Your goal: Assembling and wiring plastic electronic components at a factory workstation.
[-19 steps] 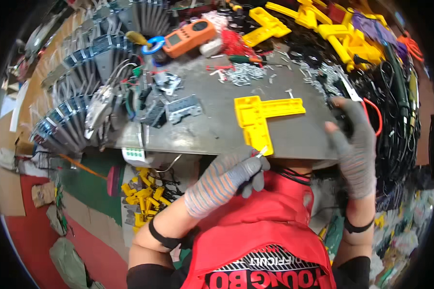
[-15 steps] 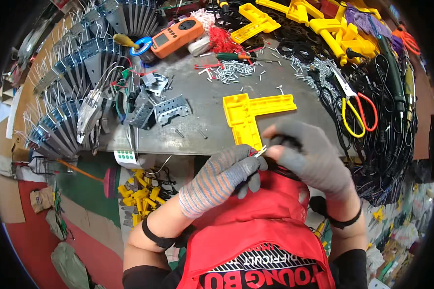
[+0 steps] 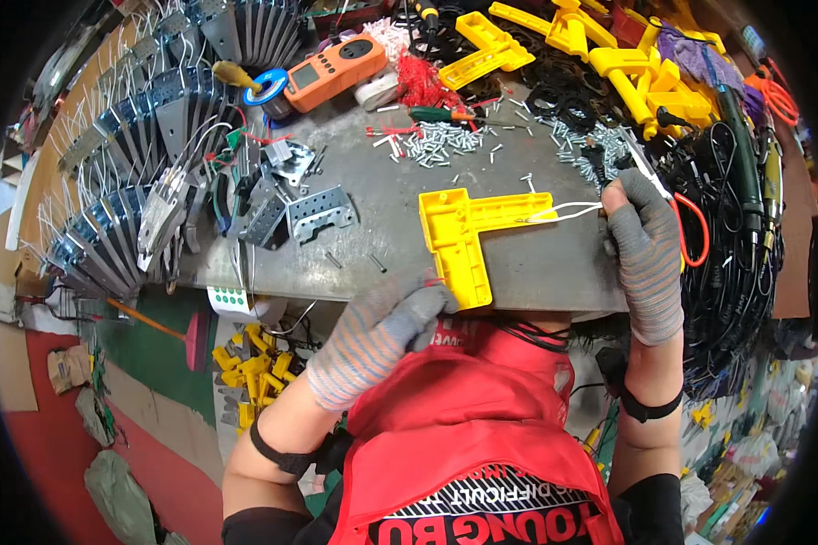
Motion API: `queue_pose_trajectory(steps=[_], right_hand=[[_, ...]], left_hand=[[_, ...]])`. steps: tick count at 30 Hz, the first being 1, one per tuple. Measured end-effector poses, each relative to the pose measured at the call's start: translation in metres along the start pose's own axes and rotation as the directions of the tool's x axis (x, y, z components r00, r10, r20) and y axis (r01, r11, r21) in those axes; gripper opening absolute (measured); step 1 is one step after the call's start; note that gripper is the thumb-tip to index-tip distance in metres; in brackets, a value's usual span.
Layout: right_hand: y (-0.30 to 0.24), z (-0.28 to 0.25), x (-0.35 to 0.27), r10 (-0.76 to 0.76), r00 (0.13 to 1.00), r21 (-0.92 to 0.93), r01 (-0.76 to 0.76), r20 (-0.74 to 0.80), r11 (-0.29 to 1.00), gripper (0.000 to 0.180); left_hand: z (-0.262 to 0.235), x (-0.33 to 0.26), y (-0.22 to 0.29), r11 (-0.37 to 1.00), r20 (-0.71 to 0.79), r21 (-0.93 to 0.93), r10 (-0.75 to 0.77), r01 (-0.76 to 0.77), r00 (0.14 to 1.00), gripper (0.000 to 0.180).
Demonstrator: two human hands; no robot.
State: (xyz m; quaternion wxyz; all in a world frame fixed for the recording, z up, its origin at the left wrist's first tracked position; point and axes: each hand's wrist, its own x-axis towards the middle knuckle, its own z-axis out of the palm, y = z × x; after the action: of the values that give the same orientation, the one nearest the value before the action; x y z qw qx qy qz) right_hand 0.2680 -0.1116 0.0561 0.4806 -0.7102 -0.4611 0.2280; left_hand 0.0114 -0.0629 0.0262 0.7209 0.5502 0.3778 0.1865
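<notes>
1. Yellow plastic housing [image 3: 454, 232] lies on the grey worktop [image 3: 382, 195], side arm pointing right; reference for all places below.
2. Right hand [image 3: 646, 259], gloved, right of the housing: thumb and fingers pinching white wires [image 3: 583, 208], whose far ends reach over the side arm.
3. Left hand [image 3: 382, 329], gloved and blurred, at the housing's near end: fingers drawn together, red bit [image 3: 433, 281] at the tips; cannot tell whether gripped.
4. Screw heap [image 3: 441, 143]: beyond the housing.
5. Perforated metal bracket [image 3: 324, 213]: left of it.
6. Scissors [image 3: 693, 232]: right of it, past the right hand.
</notes>
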Motion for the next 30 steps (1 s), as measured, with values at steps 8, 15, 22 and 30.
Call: queue_pose_trajectory(steps=[8,15,22,30], right_hand=[[-0.005,0.007,-0.006,0.083,0.991,0.204,-0.103,0.107,0.973,0.017],[-0.016,0.012,-0.013,0.077,0.982,0.146,-0.103,0.172,0.984,0.018],[-0.006,0.012,-0.020,-0.033,0.980,0.081,0.018,0.195,0.997,0.019],[-0.020,0.012,-0.034,-0.017,0.951,0.006,0.016,0.307,1.000,0.017]], left_hand=[[-0.006,0.010,0.031,0.999,-0.193,0.032,0.021,-0.015,0.981,0.031],[0.007,0.027,0.041,0.978,-0.043,0.149,0.155,-0.147,0.987,0.037],[0.012,0.026,0.028,0.891,-0.039,0.413,0.223,-0.187,0.974,0.022],[-0.008,0.014,0.032,0.826,-0.174,0.453,0.452,-0.337,0.875,0.021]])
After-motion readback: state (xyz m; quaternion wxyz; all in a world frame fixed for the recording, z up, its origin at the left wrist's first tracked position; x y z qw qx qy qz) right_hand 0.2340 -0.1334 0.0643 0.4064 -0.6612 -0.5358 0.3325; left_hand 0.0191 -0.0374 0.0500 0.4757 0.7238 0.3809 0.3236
